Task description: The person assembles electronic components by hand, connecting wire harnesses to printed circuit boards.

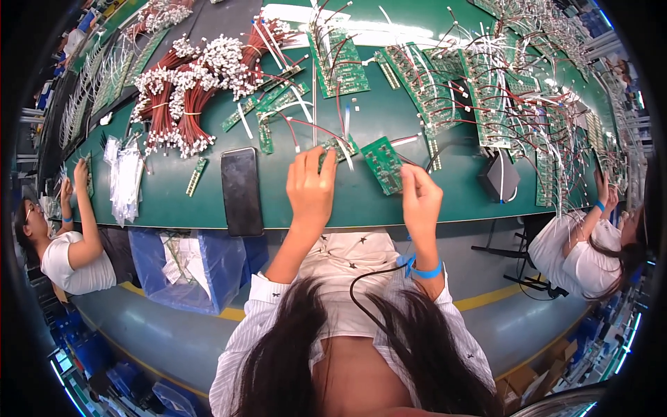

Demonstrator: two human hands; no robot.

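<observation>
Between the thumb and fingers of my right hand [420, 198], a green circuit board [381, 165] is pinched by its right edge and held tilted over the table's front part. My left hand [310, 186] is closed, its bent fingers at the left end of a narrower circuit board [343, 149] with red, black and white wires. Its thumb is mostly hidden. The two boards are close together. A black smartphone [241, 191] lies left of my left hand, partly over the table edge.
Bundles of red wires [191, 128] with white connectors lie at the back left, near clear plastic bags [123, 181]. Wired circuit boards [486, 104] crowd the right, beside a dark hexagonal block [499, 177]. A blue bin [215, 267] stands below the edge. Co-workers sit on both sides.
</observation>
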